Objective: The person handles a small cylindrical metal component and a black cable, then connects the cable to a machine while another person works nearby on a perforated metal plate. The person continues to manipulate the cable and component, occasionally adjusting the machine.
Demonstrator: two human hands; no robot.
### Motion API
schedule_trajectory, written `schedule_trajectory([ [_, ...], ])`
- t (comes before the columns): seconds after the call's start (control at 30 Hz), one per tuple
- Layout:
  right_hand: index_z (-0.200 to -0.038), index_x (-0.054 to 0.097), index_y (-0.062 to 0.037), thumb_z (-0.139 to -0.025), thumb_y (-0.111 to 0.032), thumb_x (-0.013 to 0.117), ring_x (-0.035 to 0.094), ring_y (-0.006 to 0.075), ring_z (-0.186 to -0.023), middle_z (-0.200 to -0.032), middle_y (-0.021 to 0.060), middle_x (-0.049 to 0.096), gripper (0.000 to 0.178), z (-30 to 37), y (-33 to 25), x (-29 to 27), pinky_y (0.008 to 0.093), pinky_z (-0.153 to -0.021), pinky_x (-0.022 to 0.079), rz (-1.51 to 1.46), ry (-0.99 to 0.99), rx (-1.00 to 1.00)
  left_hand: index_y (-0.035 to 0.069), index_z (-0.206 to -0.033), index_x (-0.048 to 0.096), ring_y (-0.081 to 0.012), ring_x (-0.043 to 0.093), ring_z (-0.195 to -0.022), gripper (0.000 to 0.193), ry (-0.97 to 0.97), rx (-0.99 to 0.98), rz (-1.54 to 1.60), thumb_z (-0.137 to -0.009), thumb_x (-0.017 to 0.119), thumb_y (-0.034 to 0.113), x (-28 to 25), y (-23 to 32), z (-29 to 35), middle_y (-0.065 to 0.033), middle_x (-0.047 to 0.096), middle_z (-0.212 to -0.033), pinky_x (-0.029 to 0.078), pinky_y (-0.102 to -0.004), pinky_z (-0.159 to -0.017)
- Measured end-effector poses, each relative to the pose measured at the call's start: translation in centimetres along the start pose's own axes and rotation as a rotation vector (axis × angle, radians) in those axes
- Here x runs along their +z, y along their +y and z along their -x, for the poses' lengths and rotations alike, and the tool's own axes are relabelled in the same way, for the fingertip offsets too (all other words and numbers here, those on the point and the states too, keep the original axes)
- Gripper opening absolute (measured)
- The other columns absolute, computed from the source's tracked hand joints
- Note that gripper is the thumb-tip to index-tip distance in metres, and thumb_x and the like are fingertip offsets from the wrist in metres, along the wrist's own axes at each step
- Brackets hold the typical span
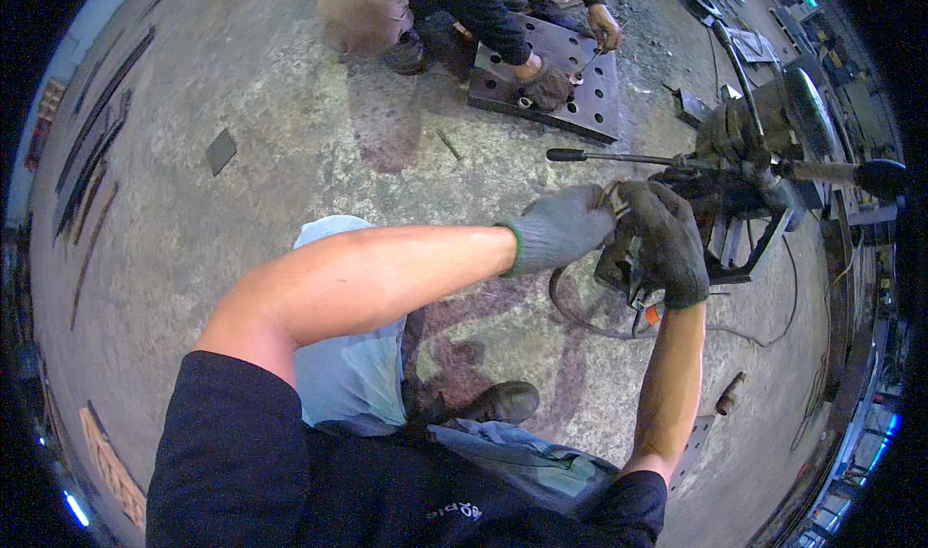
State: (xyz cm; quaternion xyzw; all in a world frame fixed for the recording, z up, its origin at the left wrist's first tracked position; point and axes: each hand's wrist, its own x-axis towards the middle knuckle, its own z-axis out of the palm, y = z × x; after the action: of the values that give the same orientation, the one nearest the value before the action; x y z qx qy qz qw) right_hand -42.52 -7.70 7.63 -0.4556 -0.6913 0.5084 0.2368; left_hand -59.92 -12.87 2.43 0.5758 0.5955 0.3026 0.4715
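My left hand [565, 227], in a grey knit glove with a green cuff, reaches across to the right. Its fingers are closed at a small light metal piece [616, 200], whose exact kind I cannot make out. My right hand [664, 244], in a darker, dirty glove, meets it there with fingers curled over the same piece. Both hands are at the near left side of a dark machine [739, 166] with several lever handles. One black-gripped lever [619, 157] sticks out leftward just beyond my fingers. The gloves hide most of what lies between them.
A co-worker's hands [604, 28] work with a thin tool over a thick steel plate [590, 108] with round holes. A cable [764, 340] loops on the concrete floor below the machine. Metal bars [92, 132] lie far left; a short rusty pipe [732, 393] lies right.
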Motion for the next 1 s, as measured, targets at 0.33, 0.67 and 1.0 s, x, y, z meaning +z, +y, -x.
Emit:
schedule_trajectory([
  [0.33, -0.115, 0.067, 0.0006, -0.092, -0.027, 0.064, 0.063, 0.0149, -0.08, -0.093, 0.0066, 0.068, 0.035, -0.1, -1.7, -0.6, 0.0294, -0.075, 0.051, -0.159, -0.02, -0.051, 0.006, -0.12, 0.061, -0.0105, 0.061, -0.087, 0.036, 0.005, -0.006, 0.41, -0.1, 0.057, 0.035, -1.8, 1.4, -0.3, -0.002, 0.067, -0.099, 0.05, -0.0271, -0.077],
  [0.67, -0.113, 0.066, 0.0002, -0.094, -0.028, 0.063, 0.062, 0.0134, -0.079, -0.088, 0.0053, 0.066, 0.034, 0.5, -2.0, -0.8, 0.0281, -0.072, 0.051, -0.218, 0.048, -0.054, 0.009, -0.117, 0.061, -0.0087, 0.06, -0.084, 0.029, -0.199, 0.079, 0.627, -0.099, 0.059, 0.033, -2.2, 1.2, -0.4, 0.0009, 0.065, -0.098, 0.051, -0.0254, -0.076],
  [1.0, -0.105, 0.068, 0.0007, -0.095, -0.033, 0.06, 0.056, 0.0123, -0.079, -0.087, 0.0031, 0.063, 0.036, 0.5, -1.8, -0.6, 0.0283, -0.073, 0.048, -0.023, -0.043, -0.036, 0.007, -0.099, 0.06, -0.0099, 0.048, -0.063, 0.035, -0.05, -0.055, 0.694, -0.098, 0.06, 0.042, -1.8, 1.9, -0.1, 0.0011, 0.053, -0.075, 0.041, -0.0266, -0.057],
])
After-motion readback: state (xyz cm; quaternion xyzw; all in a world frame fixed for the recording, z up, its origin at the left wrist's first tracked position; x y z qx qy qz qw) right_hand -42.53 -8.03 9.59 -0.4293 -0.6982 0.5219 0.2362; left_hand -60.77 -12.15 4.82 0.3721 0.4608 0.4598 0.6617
